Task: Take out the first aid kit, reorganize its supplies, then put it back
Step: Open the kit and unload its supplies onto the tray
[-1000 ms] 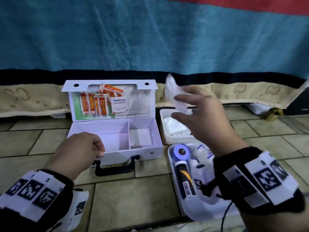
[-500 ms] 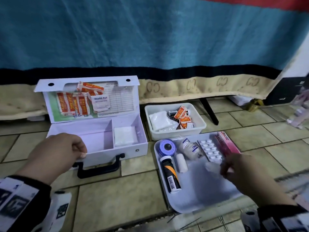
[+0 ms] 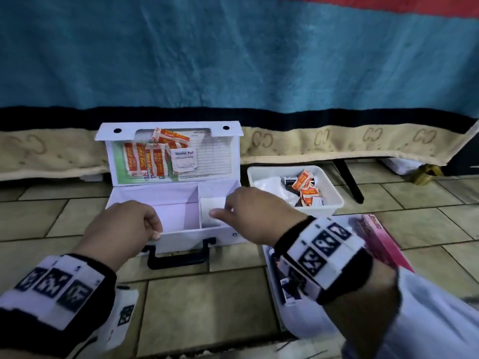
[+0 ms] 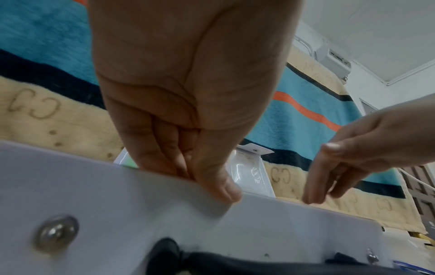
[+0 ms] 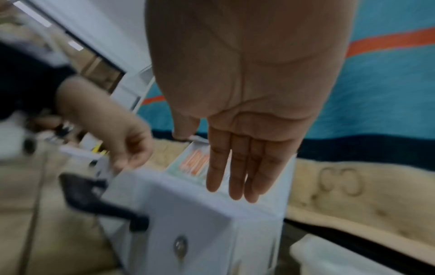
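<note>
Nearest, tray (image 3: 274, 301): white, on the tiled floor at right, largely hidden under the right forearm; contents blurred. Pink box (image 3: 383, 242) lies along its far right side.

Left hand (image 3: 121, 229): fingers curled over the front wall of the kit, thumb pressed on the outside face, pinching the rim at the left compartment, as the left wrist view confirms (image 4: 188, 130).

Right hand (image 3: 256, 213): over the kit's right compartment, fingers straight and relaxed, pointing down past the front rim; holds nothing. Whether the fingertips touch the kit cannot be told.

Kit (image 3: 181, 237): white case, open on the floor, lid upright behind. Black handle (image 3: 178, 257) on the front face, lying on the tiles. Two compartments: left one bare, right one holding a white pad (image 3: 212, 206) flat on its bottom.

Lid (image 3: 207, 156): inner pocket holds orange-and-white plasters (image 3: 145, 159) and one alcohol pad (image 3: 184, 159), in front of a printed lined card.

Bin (image 3: 334, 200): white, just right of the kit, behind the tray; holds orange-and-white sachets (image 3: 303, 181), a white packet and small dark items too small to identify.

Blanket (image 3: 233, 60): teal with black band and beige border, hanging behind everything.
</note>
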A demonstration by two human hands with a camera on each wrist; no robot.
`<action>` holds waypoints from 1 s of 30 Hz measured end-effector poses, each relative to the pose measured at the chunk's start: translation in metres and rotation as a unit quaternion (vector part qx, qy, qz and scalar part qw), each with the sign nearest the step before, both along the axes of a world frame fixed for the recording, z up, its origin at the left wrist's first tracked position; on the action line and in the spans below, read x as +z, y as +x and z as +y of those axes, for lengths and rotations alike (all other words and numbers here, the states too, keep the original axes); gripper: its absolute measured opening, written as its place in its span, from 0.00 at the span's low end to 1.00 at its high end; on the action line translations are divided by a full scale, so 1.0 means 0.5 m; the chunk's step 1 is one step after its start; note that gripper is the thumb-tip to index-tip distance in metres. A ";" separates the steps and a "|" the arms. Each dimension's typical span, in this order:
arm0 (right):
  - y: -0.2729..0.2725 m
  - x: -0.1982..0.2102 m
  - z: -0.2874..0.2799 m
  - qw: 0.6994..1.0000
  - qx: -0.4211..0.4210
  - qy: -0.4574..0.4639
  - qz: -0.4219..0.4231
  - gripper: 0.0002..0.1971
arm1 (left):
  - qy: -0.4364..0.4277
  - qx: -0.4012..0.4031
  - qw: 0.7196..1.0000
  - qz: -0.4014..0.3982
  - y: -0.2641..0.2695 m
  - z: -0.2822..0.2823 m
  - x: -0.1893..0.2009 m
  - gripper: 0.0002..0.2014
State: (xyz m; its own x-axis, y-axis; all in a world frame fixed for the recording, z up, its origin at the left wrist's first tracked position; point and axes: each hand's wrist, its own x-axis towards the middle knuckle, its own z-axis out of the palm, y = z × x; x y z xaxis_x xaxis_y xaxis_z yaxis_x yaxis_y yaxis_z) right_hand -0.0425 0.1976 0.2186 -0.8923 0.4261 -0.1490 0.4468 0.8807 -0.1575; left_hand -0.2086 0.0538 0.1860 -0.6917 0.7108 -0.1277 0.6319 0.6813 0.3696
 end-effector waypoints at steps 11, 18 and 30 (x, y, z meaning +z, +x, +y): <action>-0.071 -0.062 0.013 0.985 0.075 -0.001 -0.155 0.25 | 0.012 0.024 1.000 -0.005 -0.003 -0.003 -0.011 0.10; 0.066 0.046 0.036 0.948 -0.060 -0.086 0.300 0.05 | 0.007 0.019 1.000 0.007 0.001 -0.002 -0.003 0.10; 0.383 -0.016 0.012 0.971 -0.181 -0.072 0.142 0.27 | -0.014 -0.009 0.999 0.029 0.005 -0.002 0.008 0.10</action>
